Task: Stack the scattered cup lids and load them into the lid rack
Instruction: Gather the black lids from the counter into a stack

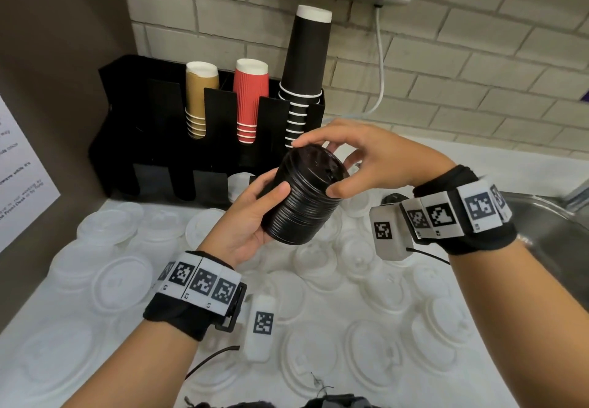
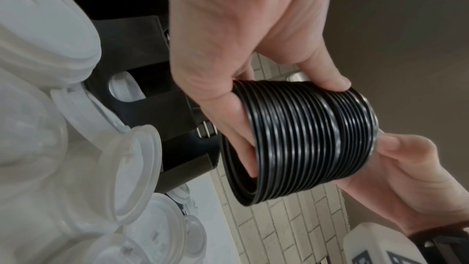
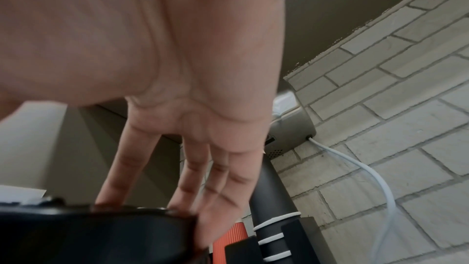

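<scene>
Black lid stack (image 1: 304, 199) held in mid-air between both hands, tilted, its top face turned toward the rack. Left hand (image 1: 251, 216) wraps the lower part of the stack, thumb across the ribbed side, fingers (image 2: 243, 144) curled round the far side and under the bottom rims. Right hand (image 1: 366, 159) caps the upper end: thumb on the near rim, fingertips (image 3: 182, 208) on the far rim, a pinch across the top lid. Black lid rack (image 1: 165, 127) stands just beyond the fingers, its lower slots facing them; one slot already shows a white lid (image 1: 239, 184). Loose white lids (image 1: 121, 283) cover the surface (image 1: 497, 165) below both hands. Risks, as judged: the stack is nested but not locked, and in the left wrist view a gap shows near its top, so a slack right-hand pinch could let the upper lids slide off the tilt. The two bottom lids also sit flared and slightly off-line; they may catch on a slot edge. Dropped black lids would land among the white ones.
</scene>
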The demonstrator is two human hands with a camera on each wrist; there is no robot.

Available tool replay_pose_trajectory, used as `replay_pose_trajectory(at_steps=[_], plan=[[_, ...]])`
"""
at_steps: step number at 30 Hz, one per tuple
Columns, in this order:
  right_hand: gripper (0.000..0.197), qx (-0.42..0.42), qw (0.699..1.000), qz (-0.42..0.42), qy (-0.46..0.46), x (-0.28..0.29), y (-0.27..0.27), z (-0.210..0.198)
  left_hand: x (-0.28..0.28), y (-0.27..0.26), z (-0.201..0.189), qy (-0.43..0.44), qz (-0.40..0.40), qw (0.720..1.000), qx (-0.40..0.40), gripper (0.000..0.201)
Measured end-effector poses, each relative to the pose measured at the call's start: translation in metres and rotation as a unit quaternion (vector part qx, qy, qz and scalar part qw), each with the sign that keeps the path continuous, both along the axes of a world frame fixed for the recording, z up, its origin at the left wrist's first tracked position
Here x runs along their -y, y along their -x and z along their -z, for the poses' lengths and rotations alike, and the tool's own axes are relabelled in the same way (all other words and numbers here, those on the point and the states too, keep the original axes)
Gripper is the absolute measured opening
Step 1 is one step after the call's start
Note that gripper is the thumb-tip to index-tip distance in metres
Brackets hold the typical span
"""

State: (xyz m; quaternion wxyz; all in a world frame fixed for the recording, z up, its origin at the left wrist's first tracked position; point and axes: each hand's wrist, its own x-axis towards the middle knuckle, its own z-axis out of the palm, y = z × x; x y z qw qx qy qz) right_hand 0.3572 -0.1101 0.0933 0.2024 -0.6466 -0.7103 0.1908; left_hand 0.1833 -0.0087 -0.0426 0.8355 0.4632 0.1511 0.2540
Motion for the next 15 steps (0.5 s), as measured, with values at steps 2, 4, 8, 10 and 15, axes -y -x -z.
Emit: replay_pose_trajectory(at_steps=[2, 4, 8, 10, 15], plan=[[0.068, 0.003, 1.000, 0.000, 0.002, -0.0001, 0.0000, 0.0012, 0.0006, -0.0002, -0.0006, -0.004, -0.001, 1.000, -0.003, 0.054], [0.066, -0.012, 1.000, -0.001, 0.002, -0.0004, -0.0004, 0.0022, 0.0008, 0.0000, -0.0008, -0.007, 0.004, 1.000, -0.007, 0.060], [0.056, -0.062, 0.998, -0.003, 0.006, -0.0003, -0.0024, 0.0026, -0.0013, 0.0012, -0.0002, -0.003, 0.012, 1.000, -0.011, 0.053], [0.053, -0.067, 0.998, -0.003, 0.013, 0.0000, -0.0030, 0.0034, -0.0024, 0.0030, -0.0007, -0.001, 0.017, 1.000, -0.014, 0.047], [0.051, -0.079, 0.997, -0.011, 0.015, -0.0034, -0.0001, 0.0075, -0.0024, 0.0017, -0.0011, 0.020, 0.036, 0.999, -0.011, 0.074]])
